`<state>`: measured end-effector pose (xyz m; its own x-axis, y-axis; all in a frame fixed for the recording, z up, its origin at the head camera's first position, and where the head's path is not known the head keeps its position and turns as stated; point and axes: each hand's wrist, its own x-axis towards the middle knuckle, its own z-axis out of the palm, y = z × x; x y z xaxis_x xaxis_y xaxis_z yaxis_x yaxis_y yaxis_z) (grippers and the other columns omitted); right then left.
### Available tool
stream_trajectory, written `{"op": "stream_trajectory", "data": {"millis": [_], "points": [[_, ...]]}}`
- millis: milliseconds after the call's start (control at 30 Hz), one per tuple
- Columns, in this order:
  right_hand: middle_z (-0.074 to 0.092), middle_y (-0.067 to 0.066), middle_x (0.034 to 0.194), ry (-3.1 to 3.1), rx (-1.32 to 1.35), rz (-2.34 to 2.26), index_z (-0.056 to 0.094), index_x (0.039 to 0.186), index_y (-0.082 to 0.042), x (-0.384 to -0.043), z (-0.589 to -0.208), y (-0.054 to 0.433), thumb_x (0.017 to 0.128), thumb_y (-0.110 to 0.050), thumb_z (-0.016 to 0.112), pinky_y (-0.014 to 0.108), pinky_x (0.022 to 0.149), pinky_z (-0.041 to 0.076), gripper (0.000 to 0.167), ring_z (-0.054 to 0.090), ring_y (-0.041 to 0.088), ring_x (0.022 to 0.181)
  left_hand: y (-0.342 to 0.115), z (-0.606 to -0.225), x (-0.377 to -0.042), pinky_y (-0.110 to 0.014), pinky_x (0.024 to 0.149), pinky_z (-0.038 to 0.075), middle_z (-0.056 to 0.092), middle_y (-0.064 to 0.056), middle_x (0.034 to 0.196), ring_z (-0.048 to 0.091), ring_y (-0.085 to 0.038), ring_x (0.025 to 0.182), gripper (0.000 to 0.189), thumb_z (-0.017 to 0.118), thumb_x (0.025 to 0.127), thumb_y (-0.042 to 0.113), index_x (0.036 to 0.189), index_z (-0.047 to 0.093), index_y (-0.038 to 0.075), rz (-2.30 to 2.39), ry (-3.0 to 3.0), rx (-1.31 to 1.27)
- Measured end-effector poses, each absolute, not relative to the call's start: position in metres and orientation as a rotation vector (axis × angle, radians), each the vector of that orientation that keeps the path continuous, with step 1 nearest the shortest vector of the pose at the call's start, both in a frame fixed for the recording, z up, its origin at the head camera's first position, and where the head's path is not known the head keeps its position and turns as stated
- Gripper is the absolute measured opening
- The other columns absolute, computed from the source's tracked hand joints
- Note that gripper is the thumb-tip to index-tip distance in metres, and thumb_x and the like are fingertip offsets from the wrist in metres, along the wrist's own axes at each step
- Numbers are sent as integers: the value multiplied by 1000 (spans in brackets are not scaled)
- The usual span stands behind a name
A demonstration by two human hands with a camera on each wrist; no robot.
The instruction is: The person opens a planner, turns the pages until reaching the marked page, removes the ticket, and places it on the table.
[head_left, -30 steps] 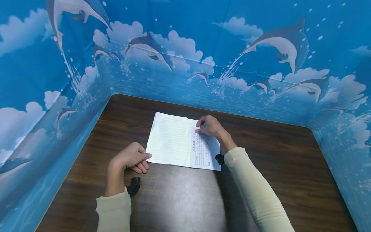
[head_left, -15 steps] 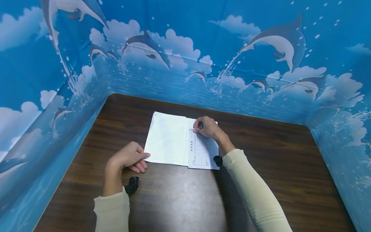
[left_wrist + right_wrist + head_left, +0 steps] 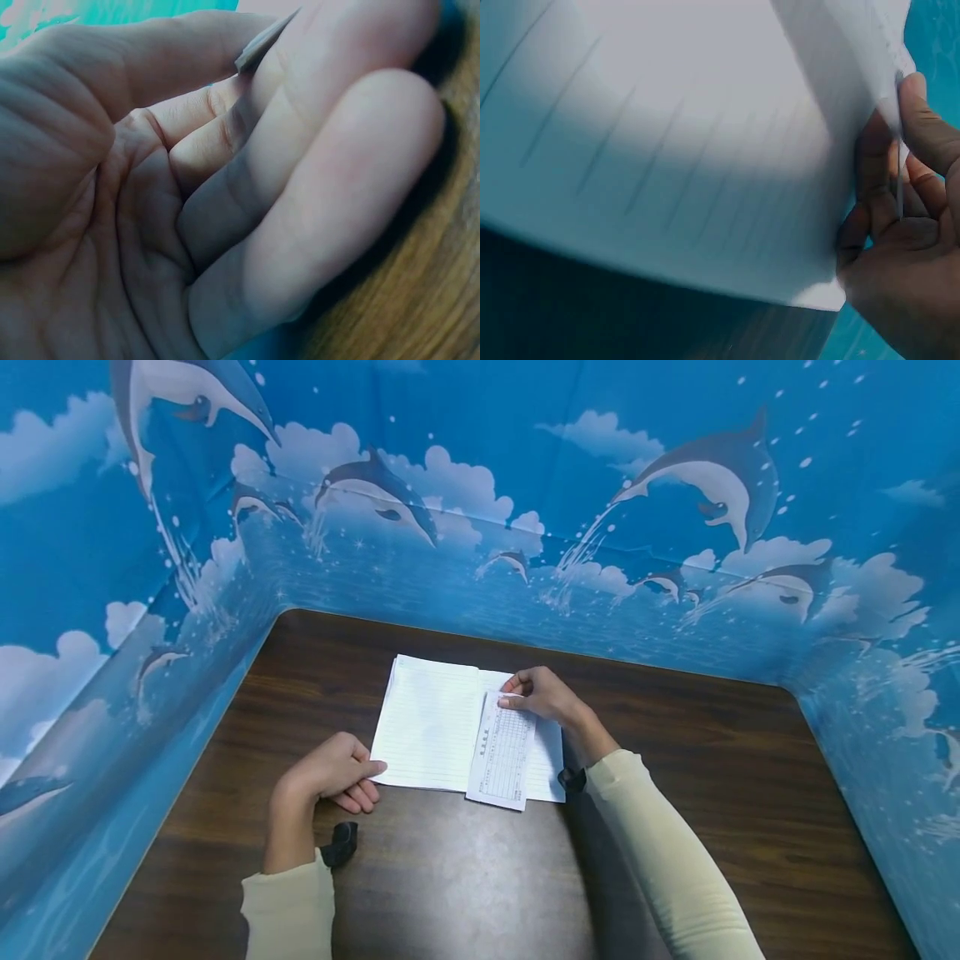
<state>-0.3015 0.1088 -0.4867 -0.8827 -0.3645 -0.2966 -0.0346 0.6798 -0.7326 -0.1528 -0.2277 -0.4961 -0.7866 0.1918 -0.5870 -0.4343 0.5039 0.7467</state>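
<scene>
An open notebook (image 3: 427, 727) with lined white pages lies on the table. At its lower left corner my left hand (image 3: 333, 772) pinches the page edge between thumb and fingers; the left wrist view shows the notebook corner (image 3: 264, 46) between them. Over the right page, my right hand (image 3: 551, 697) pinches the top of a printed paper form (image 3: 501, 756), narrow and tilted, its lower end past the notebook's near edge. In the right wrist view the form's thin edge (image 3: 899, 172) stands between thumb and fingers, beside the lined page (image 3: 667, 150).
The dark brown wooden table (image 3: 712, 793) extends around the notebook on all sides. A blue curtain (image 3: 480, 527) printed with dolphins and clouds stands along the table's far and side edges. Black wrist cameras (image 3: 340, 845) sit by both cuffs.
The printed form has slid left and toward me and turned at an angle, uncovering lined paper on the right page. My right hand moved with it; the left hand keeps its place.
</scene>
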Motion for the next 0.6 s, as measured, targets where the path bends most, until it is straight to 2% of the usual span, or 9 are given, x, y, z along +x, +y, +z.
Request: {"op": "stream_trajectory", "data": {"millis": [300, 600], "points": [[70, 1, 76, 2472, -233, -1233, 78, 102, -2, -304, -478, 119, 94, -16, 85, 24, 65, 49, 17, 64, 13, 66, -228, -498, -153, -31, 60, 66, 78, -11, 77, 76, -16, 63, 25, 65, 109, 18, 96, 65, -4, 1308, 2120, -161], [75, 5, 83, 2419, -235, -1294, 78, 107, 2, -307, -464, 133, 97, -14, 82, 23, 66, 58, 19, 70, 16, 67, -227, -497, -153, -30, 59, 66, 78, -10, 76, 76, -16, 62, 25, 65, 109, 17, 95, 65, -4, 1316, 2110, -168]]}}
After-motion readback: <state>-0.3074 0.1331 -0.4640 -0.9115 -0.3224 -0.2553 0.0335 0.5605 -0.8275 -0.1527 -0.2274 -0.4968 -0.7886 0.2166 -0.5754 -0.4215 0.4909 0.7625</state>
